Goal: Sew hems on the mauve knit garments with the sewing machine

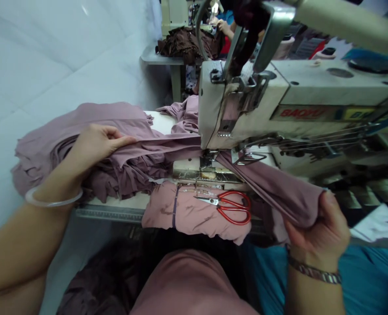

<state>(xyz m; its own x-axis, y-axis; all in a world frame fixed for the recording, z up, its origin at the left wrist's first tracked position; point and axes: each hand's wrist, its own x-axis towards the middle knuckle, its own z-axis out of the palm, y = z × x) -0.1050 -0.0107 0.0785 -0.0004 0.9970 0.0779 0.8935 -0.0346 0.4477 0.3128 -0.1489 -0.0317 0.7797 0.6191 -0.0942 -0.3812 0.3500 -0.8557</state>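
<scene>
A strip of mauve fabric (167, 144) runs under the presser foot of a sewing machine (246, 105). To the left of the needle, my left hand (97, 142) pinches the strip between thumb and fingers, above a thick pile of the same fabric (115, 114). On the other side, my right hand (321, 227) grips the fabric's right end (279, 186), which sags a little toward me. Between the hands, red-handled scissors (233, 207) lie on a pink cloth bundle (167, 205) tied with a dark band. The needle itself is hidden by the machine head.
A white tiled wall (49, 57) borders the left side. Behind the machine, another table (161, 59) bears dark brown fabric (187, 41), with another person's hand (225, 27) beside it. Teal cloth (371, 275) hangs at lower right. Thread lines cross the machine's front.
</scene>
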